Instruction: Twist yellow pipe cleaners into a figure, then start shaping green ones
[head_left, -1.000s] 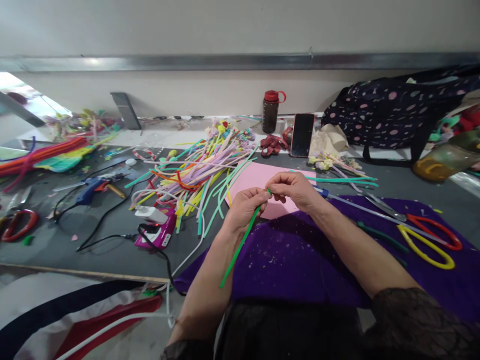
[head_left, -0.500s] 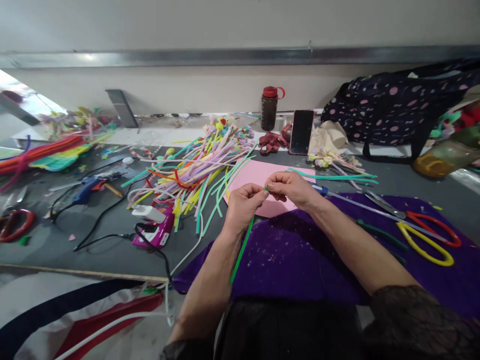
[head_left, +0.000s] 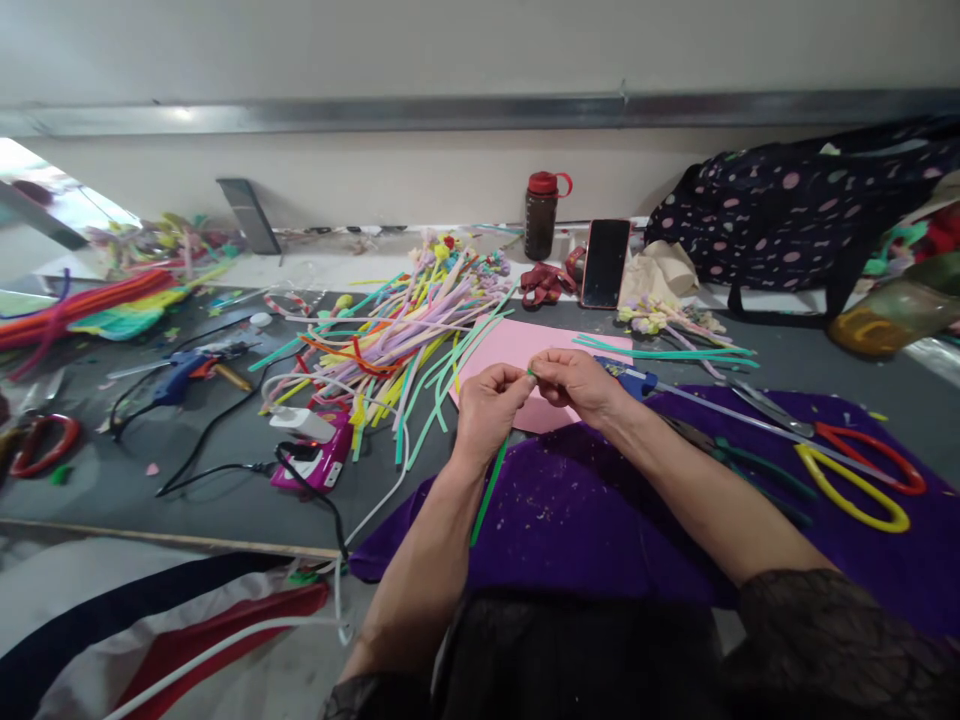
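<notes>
A green pipe cleaner (head_left: 490, 492) runs down from under my left hand (head_left: 491, 405), which pinches it. Its upper end shows as a small green bit between both sets of fingertips. My right hand (head_left: 574, 383) is closed in a pinch on that same end, touching the left fingertips. Both hands are over a pink sheet (head_left: 510, 345) and the near edge of a purple cloth (head_left: 585, 510). Just beyond my right wrist lies a blue-handled glue gun (head_left: 637, 382), partly hidden by the hand. Dark green-handled pliers (head_left: 761, 470) rest on the cloth beside my right forearm.
Scissors with red and yellow handles (head_left: 855, 470) lie at right. Left of my hands are a pile of coloured pipe cleaners (head_left: 405, 330), a magenta power strip (head_left: 322, 460) with cables, and a blue glue gun (head_left: 176, 380). A bottle (head_left: 540, 215) and phone (head_left: 606, 262) stand behind.
Both hands keep their pinch at nearly the same place. The hanging end of the green pipe cleaner has shifted slightly up and right. The pliers beside my right forearm show more.
</notes>
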